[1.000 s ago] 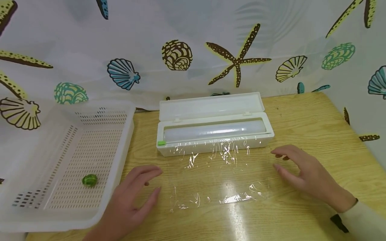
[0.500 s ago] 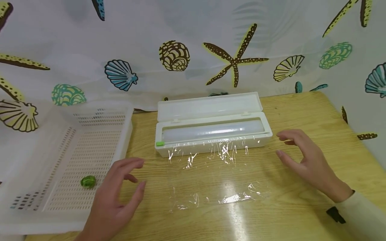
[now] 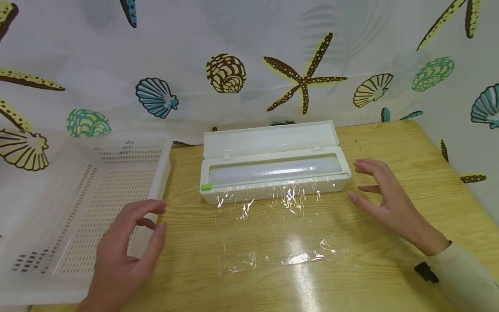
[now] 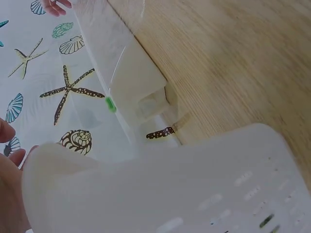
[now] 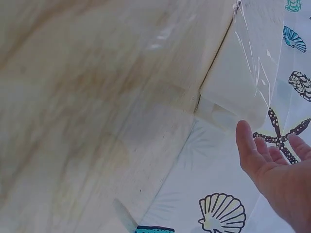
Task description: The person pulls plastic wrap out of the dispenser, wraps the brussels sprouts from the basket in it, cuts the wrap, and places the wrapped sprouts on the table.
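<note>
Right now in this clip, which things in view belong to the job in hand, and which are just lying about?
Likely the job:
open white box
film roll inside it
clear film drawn out over its front
white basket, nearest the left hand

Apparently just surroundings:
patterned cloth behind
wood-grain table underneath

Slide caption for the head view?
Cling film runs from its open dispenser across a wooden table, between empty left hand and right hand.
</note>
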Motion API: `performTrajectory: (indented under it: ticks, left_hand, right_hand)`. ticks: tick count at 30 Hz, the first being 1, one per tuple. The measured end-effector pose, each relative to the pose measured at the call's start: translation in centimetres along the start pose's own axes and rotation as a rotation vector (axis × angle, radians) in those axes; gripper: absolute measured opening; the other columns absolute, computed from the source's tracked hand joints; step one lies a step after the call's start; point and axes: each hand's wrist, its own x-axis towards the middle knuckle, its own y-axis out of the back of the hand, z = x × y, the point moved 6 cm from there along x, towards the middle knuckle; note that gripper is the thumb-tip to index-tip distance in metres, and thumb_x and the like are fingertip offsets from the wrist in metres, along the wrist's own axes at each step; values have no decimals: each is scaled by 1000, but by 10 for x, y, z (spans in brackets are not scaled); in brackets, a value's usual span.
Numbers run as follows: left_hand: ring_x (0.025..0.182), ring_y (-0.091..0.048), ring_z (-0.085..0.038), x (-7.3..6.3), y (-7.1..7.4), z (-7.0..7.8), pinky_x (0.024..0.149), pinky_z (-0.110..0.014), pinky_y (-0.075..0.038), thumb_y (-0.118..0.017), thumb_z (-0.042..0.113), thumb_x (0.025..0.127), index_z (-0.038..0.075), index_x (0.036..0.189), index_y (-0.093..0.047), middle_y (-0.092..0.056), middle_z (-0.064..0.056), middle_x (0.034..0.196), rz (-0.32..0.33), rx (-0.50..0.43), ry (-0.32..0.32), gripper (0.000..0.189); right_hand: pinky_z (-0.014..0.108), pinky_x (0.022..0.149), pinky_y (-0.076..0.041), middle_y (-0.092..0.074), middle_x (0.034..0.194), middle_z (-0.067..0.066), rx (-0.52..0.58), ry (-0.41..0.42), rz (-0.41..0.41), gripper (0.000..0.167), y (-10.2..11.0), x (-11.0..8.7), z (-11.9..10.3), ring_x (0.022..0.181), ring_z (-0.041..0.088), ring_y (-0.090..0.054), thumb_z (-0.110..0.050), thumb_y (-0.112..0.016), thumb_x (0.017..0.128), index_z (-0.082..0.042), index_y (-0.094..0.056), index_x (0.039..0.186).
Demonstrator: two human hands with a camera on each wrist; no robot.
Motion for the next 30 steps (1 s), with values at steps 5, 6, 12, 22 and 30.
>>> performTrajectory:
  ticks: [5,6,12,22,30]
  left_hand:
    - [112,-66,-18,1,10,-9,88,-16,-52,-66,-2,100,-16,128,-67,-70,-23,119,11,24,39,31]
    - [112,-66,-17,1,12,-13,88,-16,-52,-66,-4,99,-14,129,-67,-70,-23,120,7,39,63,32]
    - [115,-66,-14,3,26,-33,87,-15,-51,-67,-12,96,-5,137,-68,-70,-18,127,-8,122,194,42]
    - [115,-65,-6,0,45,-55,87,-10,-49,-64,-9,99,2,139,-69,-71,-7,131,12,236,343,42]
    - [118,-60,2,0,53,-70,87,-6,-46,-66,-6,102,2,142,-65,-66,-3,135,-44,301,428,41]
  right_hand:
    - [19,96,-56,-44,161,9,16,2,10,73,-1,3,-1,140,19,-49,5,-81,94,-7,-50,159]
    - [19,96,-56,-44,161,9,23,3,13,72,-1,3,-1,140,17,-49,6,-80,94,-6,-50,159]
    - [17,98,-54,-43,162,7,39,1,31,71,-1,5,-2,141,9,-46,6,-79,95,-4,-49,159]
    - [18,97,-55,-44,161,4,101,-77,63,65,0,9,2,140,18,-48,3,-75,100,-7,-49,160]
    - [20,99,-55,-40,164,6,130,-83,48,66,-5,15,8,145,30,-46,0,-74,102,-5,-46,161]
